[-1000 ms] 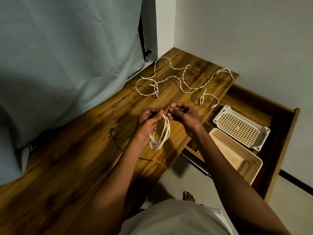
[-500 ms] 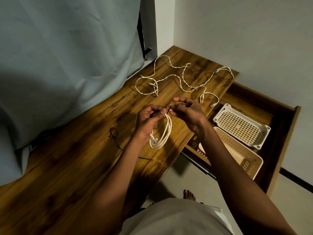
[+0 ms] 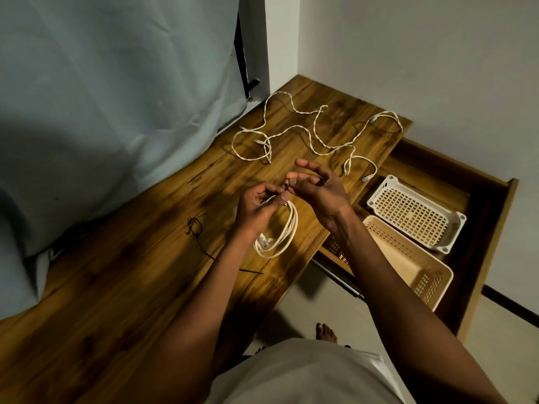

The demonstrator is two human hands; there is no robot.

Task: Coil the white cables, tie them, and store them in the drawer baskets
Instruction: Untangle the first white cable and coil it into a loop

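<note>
- I judge the task is in its early part: one cable is coiled and is being tied, nothing is stored yet.
- The left hand (image 3: 258,205) holds the top of the coiled white cable (image 3: 281,234) with fingers curled around it; the coil hangs down toward 6 o'clock over the near edge of the wooden desk (image 3: 122,287).
- The right hand (image 3: 316,189) is just beside the left one, at its 2 o'clock. Thumb and forefinger pinch something small and dark at the top of the coil, I think the end of a tie; the other fingers are spread loosely.
- I cannot tell if the knot is finished; the tie is too thin and dark here.
- At 9 o'clock from the coil a thin dark tie string (image 3: 196,228) lies on the desk, I suppose for a later cable.
- At 3 o'clock the open drawer (image 3: 493,223) holds the beige basket (image 3: 420,275) nearer and the white basket (image 3: 414,214) farther. No cable shows in either, but my right forearm hides the near left corner of the beige one.
- At 12 o'clock, well apart from the hands, loose white cables (image 3: 306,132) lie tangled; these are left to do. How many they are I cannot count, they cross each other.
</note>
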